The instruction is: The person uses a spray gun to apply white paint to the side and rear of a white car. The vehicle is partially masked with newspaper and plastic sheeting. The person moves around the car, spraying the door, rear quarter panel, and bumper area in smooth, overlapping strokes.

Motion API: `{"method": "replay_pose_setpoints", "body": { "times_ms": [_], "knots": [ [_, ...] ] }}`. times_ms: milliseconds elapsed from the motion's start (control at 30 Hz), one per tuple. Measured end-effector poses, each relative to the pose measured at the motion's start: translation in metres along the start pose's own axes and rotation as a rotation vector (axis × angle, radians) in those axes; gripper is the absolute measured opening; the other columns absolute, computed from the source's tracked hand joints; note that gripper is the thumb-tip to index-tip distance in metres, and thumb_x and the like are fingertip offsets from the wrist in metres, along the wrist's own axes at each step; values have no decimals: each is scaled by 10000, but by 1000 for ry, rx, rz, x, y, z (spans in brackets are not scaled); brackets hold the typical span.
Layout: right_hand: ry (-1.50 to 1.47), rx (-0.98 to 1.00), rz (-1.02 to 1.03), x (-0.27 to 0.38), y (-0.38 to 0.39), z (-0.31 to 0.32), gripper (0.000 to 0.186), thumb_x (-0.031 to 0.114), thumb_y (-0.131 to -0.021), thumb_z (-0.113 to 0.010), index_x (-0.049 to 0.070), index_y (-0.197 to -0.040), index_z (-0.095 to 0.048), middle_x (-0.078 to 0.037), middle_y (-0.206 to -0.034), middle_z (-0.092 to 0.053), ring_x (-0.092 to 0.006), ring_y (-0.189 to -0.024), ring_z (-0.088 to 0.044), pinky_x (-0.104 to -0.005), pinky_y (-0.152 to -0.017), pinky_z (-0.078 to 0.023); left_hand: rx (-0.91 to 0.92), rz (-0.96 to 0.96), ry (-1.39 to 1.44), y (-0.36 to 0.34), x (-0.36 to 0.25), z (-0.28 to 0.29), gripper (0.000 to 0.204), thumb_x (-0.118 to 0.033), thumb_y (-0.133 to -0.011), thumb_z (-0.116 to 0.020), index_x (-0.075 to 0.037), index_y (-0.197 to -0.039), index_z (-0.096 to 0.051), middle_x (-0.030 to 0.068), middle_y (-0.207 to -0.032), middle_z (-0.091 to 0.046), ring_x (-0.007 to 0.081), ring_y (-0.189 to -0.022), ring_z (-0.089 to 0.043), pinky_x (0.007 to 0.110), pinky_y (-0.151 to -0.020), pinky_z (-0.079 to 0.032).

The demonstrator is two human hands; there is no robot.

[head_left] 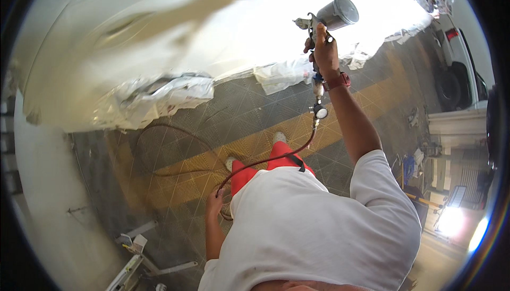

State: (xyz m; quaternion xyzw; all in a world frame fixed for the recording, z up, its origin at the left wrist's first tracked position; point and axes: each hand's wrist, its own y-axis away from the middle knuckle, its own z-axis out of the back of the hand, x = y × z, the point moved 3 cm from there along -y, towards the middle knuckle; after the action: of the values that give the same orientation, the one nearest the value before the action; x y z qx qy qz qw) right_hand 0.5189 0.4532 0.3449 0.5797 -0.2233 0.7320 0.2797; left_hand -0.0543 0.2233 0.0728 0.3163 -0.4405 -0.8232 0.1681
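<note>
My right hand (325,52) is wrapped round the grip of a spray gun (313,31), my arm stretched forward and a red watch on the wrist. A grey paint cup (338,13) sits on the gun, and its nozzle points left. Below the grip hangs a round pressure gauge (320,112), joined to a brown air hose (271,159). Low at my left side, my left hand (214,202) is closed round the hose. Ahead lies a large white car body panel (180,36), with the shadow of an arm and gun on it.
Crumpled masking film (175,95) hangs along the panel's lower edge. A hose loop (146,142) lies on the grid-tiled floor (249,105). Metal stand legs (154,270) stand at the lower left. At the right are a white vehicle (457,68) and a bright lamp (451,219).
</note>
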Motion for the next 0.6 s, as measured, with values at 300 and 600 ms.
{"method": "replay_pose_setpoints", "body": {
  "times_ms": [300, 600],
  "knots": [
    [-149, 237, 107, 41, 110, -222, 580, 554, -1077, -468, 25, -900, -627, -32, -659, -627, -92, -539, -618, -232, -402, -432, -99, 174, 198, -1, 174, 18, 479, -403, -1102, -491, 18, -1250, -664, 185, -1020, -699, 273, -842, -681, 428, -734, -519],
    [-51, 376, 164, 94, 181, -375, 471, 425, -1041, -604, -16, -1129, -744, -182, -650, -670, -204, -555, -634, -374, -567, -494, -220, 255, 116, 30, 224, 20, 479, -409, -1123, -419, -44, -1294, -678, 154, -1021, -687, 244, -789, -660, 444, -719, -510]
  ]
}}
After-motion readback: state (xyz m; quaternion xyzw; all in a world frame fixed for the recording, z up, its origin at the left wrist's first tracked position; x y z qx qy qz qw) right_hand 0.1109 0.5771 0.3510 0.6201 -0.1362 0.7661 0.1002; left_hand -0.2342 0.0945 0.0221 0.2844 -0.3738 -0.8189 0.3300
